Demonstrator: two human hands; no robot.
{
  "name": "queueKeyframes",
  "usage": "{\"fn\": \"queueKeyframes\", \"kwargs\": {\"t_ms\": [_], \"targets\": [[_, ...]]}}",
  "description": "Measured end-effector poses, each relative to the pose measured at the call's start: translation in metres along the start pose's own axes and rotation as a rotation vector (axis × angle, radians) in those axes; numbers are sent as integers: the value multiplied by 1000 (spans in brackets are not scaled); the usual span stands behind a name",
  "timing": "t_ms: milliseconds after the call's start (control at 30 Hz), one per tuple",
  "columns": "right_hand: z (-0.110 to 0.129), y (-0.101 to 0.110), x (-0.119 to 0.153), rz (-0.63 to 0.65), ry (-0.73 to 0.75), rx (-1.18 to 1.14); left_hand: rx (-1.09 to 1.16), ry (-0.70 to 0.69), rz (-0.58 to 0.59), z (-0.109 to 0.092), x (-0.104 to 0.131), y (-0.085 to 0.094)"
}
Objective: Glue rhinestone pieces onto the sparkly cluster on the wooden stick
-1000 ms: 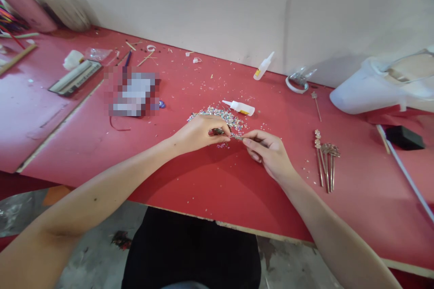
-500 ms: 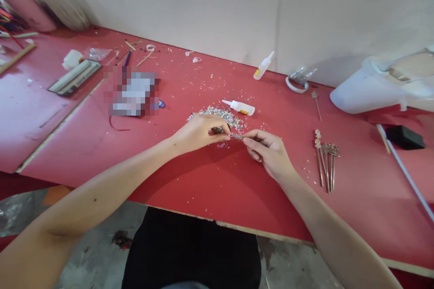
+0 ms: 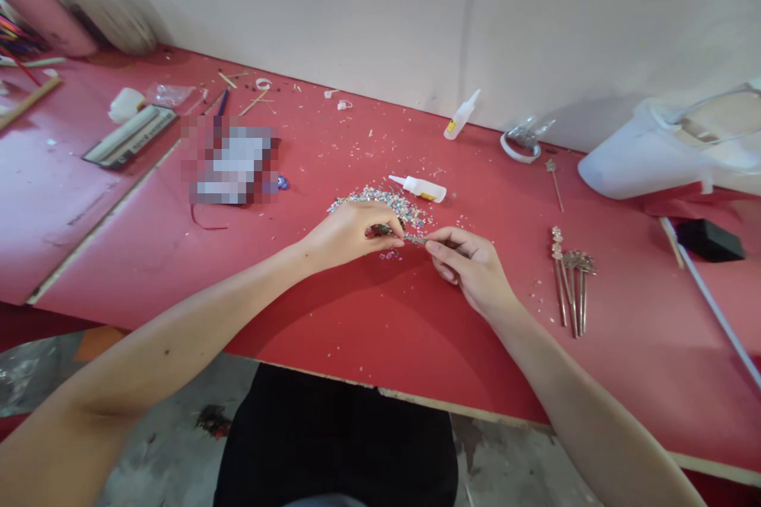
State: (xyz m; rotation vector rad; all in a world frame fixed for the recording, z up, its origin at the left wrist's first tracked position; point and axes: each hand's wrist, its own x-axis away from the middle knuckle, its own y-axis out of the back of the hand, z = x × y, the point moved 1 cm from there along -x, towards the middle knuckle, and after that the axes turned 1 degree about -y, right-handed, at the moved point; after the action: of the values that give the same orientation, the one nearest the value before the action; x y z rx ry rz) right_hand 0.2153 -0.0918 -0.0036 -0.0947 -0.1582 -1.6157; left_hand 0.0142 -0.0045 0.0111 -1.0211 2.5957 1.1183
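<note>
Fingers pinched together, my left hand (image 3: 357, 234) holds a small dark, reddish ornament (image 3: 376, 230), mostly hidden by the hand. My right hand (image 3: 469, 261) is closed on a slim grey metal piece (image 3: 418, 241) that looks like tweezers; its tip points left and meets my left fingertips. Under and behind my left hand spreads a pile of small multicoloured sequin-like bits (image 3: 380, 196). Just behind the pile lies a white glue bottle (image 3: 429, 189) with a pointed nozzle. To the right of my right hand lie several metallic hair sticks (image 3: 575, 285) with ornamented heads.
A second glue bottle (image 3: 461, 116) lies near the wall, left of a roll of white tape (image 3: 521, 149). At right are a white bucket (image 3: 642, 154) and a black block (image 3: 710, 241). A long box (image 3: 131, 138) and a blurred-out flat object (image 3: 235, 166) lie left.
</note>
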Motion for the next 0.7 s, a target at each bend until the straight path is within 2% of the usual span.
{"fn": "queueKeyframes", "kwargs": {"t_ms": [700], "targets": [[0, 0, 0, -3, -13, -36, -29, -26, -43, 1, 1, -2]]}}
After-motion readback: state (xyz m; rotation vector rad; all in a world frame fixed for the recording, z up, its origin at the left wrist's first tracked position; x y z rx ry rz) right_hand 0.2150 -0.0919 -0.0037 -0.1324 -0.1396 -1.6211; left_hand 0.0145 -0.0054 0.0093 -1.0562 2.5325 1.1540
